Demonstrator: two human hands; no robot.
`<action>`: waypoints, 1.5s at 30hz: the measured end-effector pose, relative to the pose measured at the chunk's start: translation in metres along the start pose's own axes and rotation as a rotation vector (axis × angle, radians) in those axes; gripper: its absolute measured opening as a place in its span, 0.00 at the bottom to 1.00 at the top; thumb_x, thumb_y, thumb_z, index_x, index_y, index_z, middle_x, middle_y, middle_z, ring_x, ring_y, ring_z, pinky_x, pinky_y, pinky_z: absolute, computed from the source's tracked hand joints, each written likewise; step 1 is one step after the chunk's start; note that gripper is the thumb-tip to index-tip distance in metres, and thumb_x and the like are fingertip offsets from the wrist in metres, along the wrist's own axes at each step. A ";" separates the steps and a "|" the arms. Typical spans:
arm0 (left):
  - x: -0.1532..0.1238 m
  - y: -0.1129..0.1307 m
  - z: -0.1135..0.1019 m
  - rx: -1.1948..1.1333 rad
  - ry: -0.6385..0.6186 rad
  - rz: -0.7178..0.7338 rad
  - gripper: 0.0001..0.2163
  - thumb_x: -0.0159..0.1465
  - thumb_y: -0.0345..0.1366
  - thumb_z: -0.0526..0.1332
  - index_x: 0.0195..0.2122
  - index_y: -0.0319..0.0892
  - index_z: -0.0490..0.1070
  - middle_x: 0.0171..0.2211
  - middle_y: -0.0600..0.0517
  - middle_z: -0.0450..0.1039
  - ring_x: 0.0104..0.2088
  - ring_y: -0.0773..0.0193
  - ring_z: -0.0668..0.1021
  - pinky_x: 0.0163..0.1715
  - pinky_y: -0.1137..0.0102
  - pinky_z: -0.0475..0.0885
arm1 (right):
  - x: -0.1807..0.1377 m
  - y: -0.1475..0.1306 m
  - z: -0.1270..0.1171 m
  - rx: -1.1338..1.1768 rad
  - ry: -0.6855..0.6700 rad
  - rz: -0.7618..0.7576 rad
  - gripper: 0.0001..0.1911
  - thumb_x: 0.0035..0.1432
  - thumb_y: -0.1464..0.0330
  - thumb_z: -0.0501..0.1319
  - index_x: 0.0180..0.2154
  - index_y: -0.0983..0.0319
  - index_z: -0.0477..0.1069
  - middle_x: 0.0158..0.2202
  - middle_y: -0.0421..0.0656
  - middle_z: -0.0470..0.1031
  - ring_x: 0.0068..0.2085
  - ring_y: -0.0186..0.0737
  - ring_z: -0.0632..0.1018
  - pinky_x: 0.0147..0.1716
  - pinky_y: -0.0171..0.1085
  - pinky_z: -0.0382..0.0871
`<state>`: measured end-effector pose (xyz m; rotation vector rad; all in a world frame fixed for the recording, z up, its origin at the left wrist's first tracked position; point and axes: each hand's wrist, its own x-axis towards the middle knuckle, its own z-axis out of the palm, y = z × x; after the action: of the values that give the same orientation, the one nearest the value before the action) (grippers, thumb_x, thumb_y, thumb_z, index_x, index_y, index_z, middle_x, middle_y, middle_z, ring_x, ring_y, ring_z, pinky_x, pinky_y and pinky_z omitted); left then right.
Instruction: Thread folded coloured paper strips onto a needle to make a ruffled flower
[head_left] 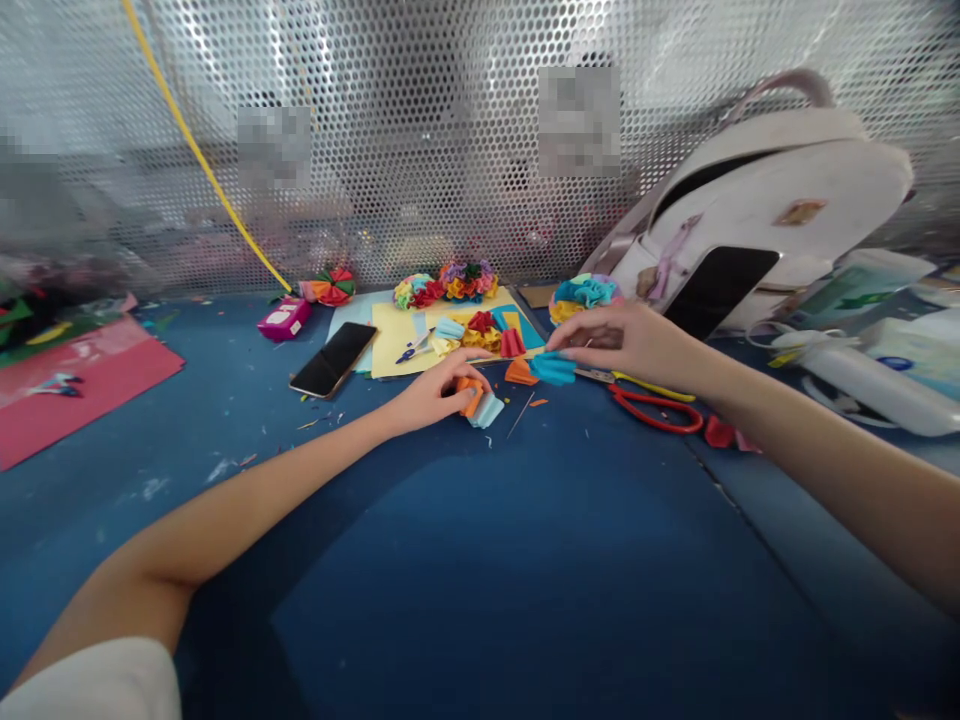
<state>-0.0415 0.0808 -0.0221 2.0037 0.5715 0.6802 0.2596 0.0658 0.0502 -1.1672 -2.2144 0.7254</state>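
Observation:
My left hand (442,392) is closed round folded paper pieces, an orange one (472,397) and a pale blue one (487,411), just above the blue table. My right hand (600,335) pinches a bright blue pleated paper piece (553,368) by its upper edge. An orange paper piece (520,372) lies between the hands. Scissors with red and yellow handles (656,410) rest beneath my right wrist. Red pleated paper (511,343) and a yellow paper flower (480,338) sit on yellow sheets (386,335) behind my hands. A thin needle-like stick (520,416) lies in front.
A phone (334,360) and a purple box (285,318) lie left, with red sheets (90,385) farther out. Finished paper flowers (469,283) line the perforated metal screen (427,130). At right stand a white backpack (780,200), another phone (720,290) and a white device (885,380).

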 end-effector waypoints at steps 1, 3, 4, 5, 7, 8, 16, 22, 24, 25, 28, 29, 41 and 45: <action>0.000 0.001 -0.001 0.022 -0.020 0.008 0.22 0.69 0.33 0.54 0.65 0.43 0.56 0.47 0.44 0.77 0.38 0.64 0.77 0.36 0.69 0.71 | -0.004 -0.006 0.002 0.009 -0.038 -0.003 0.17 0.60 0.52 0.63 0.42 0.57 0.79 0.42 0.44 0.82 0.39 0.43 0.81 0.39 0.41 0.75; 0.001 0.002 -0.002 0.089 -0.047 0.027 0.22 0.70 0.33 0.53 0.65 0.43 0.56 0.49 0.43 0.76 0.38 0.64 0.77 0.37 0.69 0.72 | -0.010 -0.015 0.007 -0.007 -0.099 -0.042 0.15 0.62 0.54 0.63 0.41 0.57 0.79 0.41 0.43 0.82 0.37 0.41 0.81 0.36 0.39 0.74; 0.002 0.003 -0.003 0.127 -0.055 0.038 0.22 0.70 0.33 0.53 0.65 0.42 0.57 0.50 0.42 0.75 0.40 0.64 0.78 0.38 0.68 0.73 | -0.011 -0.018 0.010 -0.018 -0.106 -0.070 0.14 0.63 0.55 0.62 0.42 0.57 0.79 0.41 0.43 0.82 0.37 0.40 0.81 0.36 0.38 0.74; 0.002 0.004 -0.005 0.167 -0.060 0.049 0.21 0.70 0.33 0.54 0.64 0.42 0.58 0.52 0.41 0.74 0.43 0.62 0.79 0.41 0.67 0.74 | -0.012 -0.021 0.013 -0.035 -0.114 -0.097 0.12 0.63 0.57 0.62 0.42 0.57 0.79 0.41 0.42 0.82 0.37 0.40 0.81 0.36 0.37 0.74; 0.003 0.007 -0.009 0.233 -0.062 0.072 0.21 0.70 0.33 0.55 0.64 0.43 0.59 0.53 0.41 0.73 0.50 0.59 0.78 0.48 0.64 0.74 | -0.011 -0.026 0.017 -0.068 -0.126 -0.137 0.11 0.64 0.61 0.61 0.42 0.57 0.79 0.41 0.42 0.83 0.37 0.39 0.81 0.37 0.36 0.73; 0.003 0.009 -0.011 0.257 -0.064 0.078 0.21 0.70 0.34 0.56 0.64 0.43 0.60 0.54 0.41 0.73 0.52 0.58 0.78 0.51 0.62 0.74 | -0.010 -0.028 0.018 -0.083 -0.137 -0.151 0.10 0.64 0.62 0.61 0.41 0.58 0.79 0.41 0.42 0.83 0.37 0.39 0.81 0.37 0.36 0.73; 0.003 0.024 -0.036 0.435 -0.216 0.019 0.33 0.63 0.40 0.69 0.67 0.48 0.59 0.60 0.42 0.71 0.60 0.52 0.74 0.58 0.57 0.69 | -0.001 -0.024 0.030 -0.086 -0.162 -0.216 0.10 0.65 0.64 0.60 0.42 0.59 0.78 0.41 0.42 0.82 0.38 0.38 0.81 0.38 0.36 0.72; 0.003 0.016 -0.029 0.507 -0.175 0.038 0.37 0.60 0.37 0.70 0.69 0.44 0.57 0.55 0.41 0.75 0.54 0.51 0.77 0.53 0.59 0.70 | -0.002 -0.018 0.034 -0.079 -0.172 -0.229 0.10 0.65 0.62 0.60 0.41 0.58 0.79 0.40 0.42 0.82 0.36 0.36 0.80 0.35 0.35 0.71; 0.004 0.015 -0.026 0.521 -0.167 0.022 0.37 0.60 0.36 0.69 0.69 0.44 0.57 0.53 0.41 0.76 0.53 0.51 0.78 0.51 0.60 0.70 | -0.001 -0.018 0.034 -0.082 -0.177 -0.231 0.10 0.65 0.62 0.60 0.41 0.58 0.79 0.40 0.42 0.82 0.35 0.36 0.80 0.35 0.35 0.71; 0.004 0.015 -0.026 0.525 -0.167 0.016 0.37 0.60 0.36 0.69 0.69 0.44 0.57 0.53 0.42 0.76 0.52 0.51 0.78 0.51 0.60 0.70 | -0.001 -0.018 0.034 -0.085 -0.180 -0.230 0.10 0.65 0.62 0.60 0.42 0.58 0.79 0.40 0.42 0.82 0.35 0.36 0.80 0.35 0.35 0.71; 0.004 0.015 -0.026 0.524 -0.163 0.026 0.37 0.60 0.37 0.69 0.69 0.45 0.57 0.53 0.42 0.77 0.52 0.51 0.78 0.50 0.61 0.70 | -0.001 -0.017 0.034 -0.090 -0.181 -0.231 0.10 0.65 0.62 0.60 0.42 0.58 0.79 0.40 0.42 0.82 0.35 0.36 0.80 0.35 0.35 0.71; 0.004 0.015 -0.026 0.526 -0.160 0.030 0.37 0.60 0.37 0.69 0.69 0.45 0.57 0.53 0.42 0.77 0.52 0.51 0.78 0.50 0.61 0.70 | -0.001 -0.016 0.034 -0.089 -0.179 -0.233 0.10 0.65 0.62 0.60 0.42 0.58 0.79 0.40 0.42 0.81 0.35 0.36 0.80 0.35 0.35 0.71; 0.003 0.044 -0.020 0.581 -0.385 0.143 0.33 0.63 0.36 0.69 0.67 0.46 0.60 0.55 0.44 0.77 0.55 0.50 0.75 0.57 0.58 0.66 | -0.004 -0.027 0.027 0.001 -0.269 -0.155 0.08 0.62 0.63 0.62 0.40 0.57 0.78 0.39 0.41 0.81 0.34 0.36 0.80 0.33 0.33 0.72; 0.004 0.060 -0.025 0.554 -0.414 0.186 0.26 0.62 0.38 0.70 0.60 0.46 0.68 0.61 0.42 0.70 0.61 0.48 0.71 0.61 0.57 0.64 | -0.004 -0.031 0.026 0.113 -0.346 -0.064 0.09 0.60 0.62 0.64 0.39 0.59 0.78 0.40 0.41 0.81 0.36 0.36 0.82 0.35 0.33 0.74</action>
<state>-0.0472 0.0704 0.0421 2.6483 0.3446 0.2002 0.2269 0.0419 0.0511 -0.9687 -2.4380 1.0784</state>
